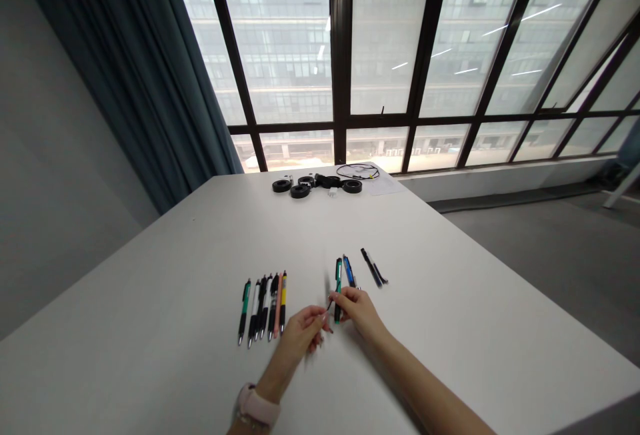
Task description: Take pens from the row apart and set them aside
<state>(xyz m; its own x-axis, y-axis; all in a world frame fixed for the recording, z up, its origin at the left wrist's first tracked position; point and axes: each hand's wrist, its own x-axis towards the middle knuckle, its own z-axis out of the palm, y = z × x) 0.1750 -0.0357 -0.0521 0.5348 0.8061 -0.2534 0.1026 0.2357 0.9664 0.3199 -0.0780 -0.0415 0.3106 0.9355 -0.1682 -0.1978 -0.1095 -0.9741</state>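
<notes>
My right hand [363,313] pinches a green and black pen [339,273], held upright with its lower end below the fingers. Close on its left, my left hand [303,329] has thumb and finger together on the end of a thin dark strip [329,305], which runs toward the pen; its exact kind is too small to make out. A blue pen [349,270] lies just right of the green one, partly hidden by my right hand. Further right is a black pen [371,267] with a dark strip-like piece beside its lower end.
Left of my hands, several pens lie side by side, among them a green pen [245,308] and a yellow pen [283,298]. At the white table's [165,275] far end are black tape-like rolls [300,191] and a coiled black cable [357,171]. Windows stand beyond.
</notes>
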